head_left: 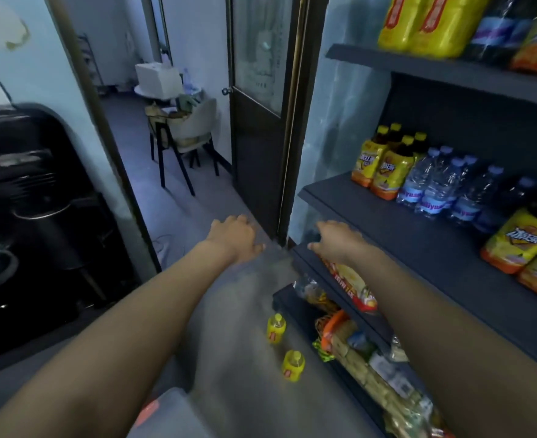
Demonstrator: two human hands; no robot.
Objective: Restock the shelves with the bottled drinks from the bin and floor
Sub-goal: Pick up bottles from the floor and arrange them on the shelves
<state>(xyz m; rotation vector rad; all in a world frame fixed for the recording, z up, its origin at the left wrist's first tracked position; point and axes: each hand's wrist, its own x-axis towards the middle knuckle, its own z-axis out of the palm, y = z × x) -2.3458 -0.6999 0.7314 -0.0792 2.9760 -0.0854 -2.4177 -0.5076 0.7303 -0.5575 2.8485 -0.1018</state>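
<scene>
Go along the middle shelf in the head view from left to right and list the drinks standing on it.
small dark bottles with yellow caps and labels → clear water bottles with blue labels → large bottles with yellow labels

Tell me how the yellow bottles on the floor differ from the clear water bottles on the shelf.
The yellow bottles stand on the floor; the water bottles sit on the shelf. The yellow bottles have yellow caps; the water bottles are clear with pale blue caps. Both groups stand upright.
</scene>
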